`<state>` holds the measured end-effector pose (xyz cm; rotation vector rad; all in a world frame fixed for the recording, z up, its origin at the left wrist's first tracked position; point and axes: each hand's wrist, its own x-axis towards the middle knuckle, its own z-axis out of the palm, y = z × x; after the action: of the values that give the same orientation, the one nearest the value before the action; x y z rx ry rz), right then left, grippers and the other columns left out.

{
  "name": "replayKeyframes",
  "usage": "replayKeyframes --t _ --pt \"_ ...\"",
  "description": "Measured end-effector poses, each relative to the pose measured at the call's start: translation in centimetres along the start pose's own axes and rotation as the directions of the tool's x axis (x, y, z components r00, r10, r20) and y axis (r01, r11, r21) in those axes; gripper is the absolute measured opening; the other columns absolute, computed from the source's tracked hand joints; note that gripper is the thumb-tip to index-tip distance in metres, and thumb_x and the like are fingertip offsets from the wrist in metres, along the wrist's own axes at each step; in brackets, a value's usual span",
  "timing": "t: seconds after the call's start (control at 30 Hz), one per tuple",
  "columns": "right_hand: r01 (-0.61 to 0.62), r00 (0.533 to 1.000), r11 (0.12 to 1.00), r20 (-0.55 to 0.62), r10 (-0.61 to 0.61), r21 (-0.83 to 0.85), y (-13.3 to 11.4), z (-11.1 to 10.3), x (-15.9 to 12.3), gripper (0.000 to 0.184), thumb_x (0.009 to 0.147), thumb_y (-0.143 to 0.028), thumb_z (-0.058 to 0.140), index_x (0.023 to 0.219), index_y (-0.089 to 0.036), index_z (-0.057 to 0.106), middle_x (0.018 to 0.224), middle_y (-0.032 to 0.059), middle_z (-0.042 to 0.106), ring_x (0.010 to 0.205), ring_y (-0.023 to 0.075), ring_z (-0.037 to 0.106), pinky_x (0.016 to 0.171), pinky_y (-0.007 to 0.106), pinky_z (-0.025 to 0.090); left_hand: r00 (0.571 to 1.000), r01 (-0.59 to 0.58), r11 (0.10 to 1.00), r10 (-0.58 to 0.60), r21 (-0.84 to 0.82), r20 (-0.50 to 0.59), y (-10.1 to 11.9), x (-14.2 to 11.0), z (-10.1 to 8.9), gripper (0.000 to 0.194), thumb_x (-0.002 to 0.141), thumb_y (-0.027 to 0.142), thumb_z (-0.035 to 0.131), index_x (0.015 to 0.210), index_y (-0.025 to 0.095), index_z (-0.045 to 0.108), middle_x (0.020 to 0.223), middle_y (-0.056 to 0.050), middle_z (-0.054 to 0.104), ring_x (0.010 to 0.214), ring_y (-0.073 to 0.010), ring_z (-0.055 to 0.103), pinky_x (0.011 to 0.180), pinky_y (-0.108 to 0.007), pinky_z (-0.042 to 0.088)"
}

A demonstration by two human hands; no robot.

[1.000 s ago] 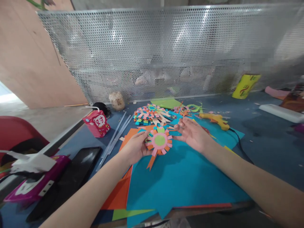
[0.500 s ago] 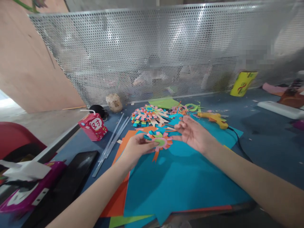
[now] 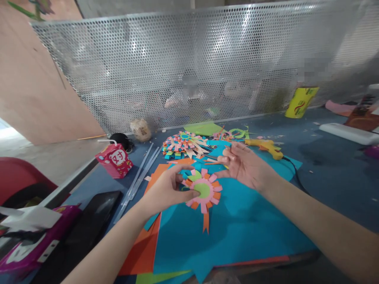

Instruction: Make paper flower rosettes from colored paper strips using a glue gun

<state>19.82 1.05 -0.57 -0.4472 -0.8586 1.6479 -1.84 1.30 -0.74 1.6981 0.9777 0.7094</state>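
Note:
My left hand [image 3: 166, 189] pinches a paper rosette [image 3: 203, 191] at its left side, thumb on the front and fingers behind. The rosette has a pale green round centre, a ring of pink and orange tabs, some green and blue pieces at the upper left, and an orange notched tail hanging down. Just right of it is my right hand [image 3: 244, 163], fingers curled and tips close together; one finger reaches toward the rosette's edge. Whatever those fingertips hold is too small to make out. Beneath both hands lies a blue paper sheet [image 3: 237, 228].
Finished-looking rosettes [image 3: 183, 144] and paper scraps lie behind the hands. A yellow glue gun [image 3: 265, 146] with its cord is at right. Clear glue sticks [image 3: 139, 177], a pink drink box [image 3: 115, 159], a black phone [image 3: 89, 225] and a purple power strip [image 3: 38, 240] are at left.
My left hand tilts the rosette away and then back toward me, bringing it slightly lower and nearer. My right hand keeps nearly the same pose. The view shifts a little.

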Motion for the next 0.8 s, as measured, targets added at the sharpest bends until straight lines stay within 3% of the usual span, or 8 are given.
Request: replayKeyframes --t 0.23,0.47,0.57,0.67,0.8 --pt "0.068 0.997 0.996 -0.028 -0.07 -0.066 -0.6 -0.3 0.1 0.016 0.07 -0.027 0.067 0.065 -0.022 0.053 0.058 -0.0069 0.047 0.065 0.0094 0.051 0.069 0.038 0.053 0.996 -0.004 0.981 0.02 -0.192 0.083 0.5 0.0 0.1 0.029 0.062 0.021 0.073 0.088 0.015 0.061 0.083 -0.004 0.067 0.073 -0.0145 0.063 0.064 -0.025 0.051" --pt "0.075 0.997 0.994 0.016 -0.074 -0.079 -0.6 -0.2 0.1 0.016 0.073 -0.027 0.065 0.063 -0.022 0.052 0.056 -0.0073 0.043 0.064 0.009 0.05 0.07 0.036 0.051 1.0 -0.031 0.923 0.031 -0.383 -0.007 0.5 0.1 0.1 0.023 0.056 0.015 0.077 0.072 0.015 0.06 0.068 0.001 0.069 0.062 -0.0134 0.065 0.06 -0.024 0.052" --pt "0.133 0.991 0.981 -0.002 -0.135 -0.144 -0.7 0.0 0.1 0.016 0.07 -0.028 0.067 0.062 -0.023 0.054 0.055 -0.0064 0.045 0.057 0.0083 0.047 0.058 0.028 0.048 0.997 -0.045 0.921 0.019 -0.388 -0.07 0.7 0.1 -0.1 0.025 0.056 0.015 0.077 0.075 0.015 0.061 0.071 0.0 0.07 0.064 -0.0144 0.065 0.064 -0.025 0.053" --pt "0.252 0.964 0.917 0.003 -0.264 -0.308 -0.9 0.1 0.0 0.012 0.068 -0.03 0.068 0.065 -0.024 0.059 0.053 -0.005 0.049 0.052 0.0085 0.046 0.049 0.023 0.039 0.993 -0.054 0.926 0.01 -0.373 -0.12 0.8 0.0 -0.2 0.027 0.055 0.018 0.077 0.076 0.015 0.061 0.073 -0.002 0.07 0.066 -0.0158 0.066 0.066 -0.027 0.053" --pt "0.381 0.903 0.708 0.075 -0.422 -0.595 -1.1 0.3 -0.2 0.012 0.069 -0.033 0.067 0.069 -0.023 0.062 0.054 -0.003 0.053 0.054 0.0101 0.05 0.051 0.025 0.041 0.99 -0.082 0.926 0.032 -0.369 -0.14 0.6 0.1 0.0 0.027 0.053 0.021 0.078 0.072 0.015 0.06 0.072 -0.001 0.069 0.064 -0.0151 0.064 0.062 -0.026 0.053"
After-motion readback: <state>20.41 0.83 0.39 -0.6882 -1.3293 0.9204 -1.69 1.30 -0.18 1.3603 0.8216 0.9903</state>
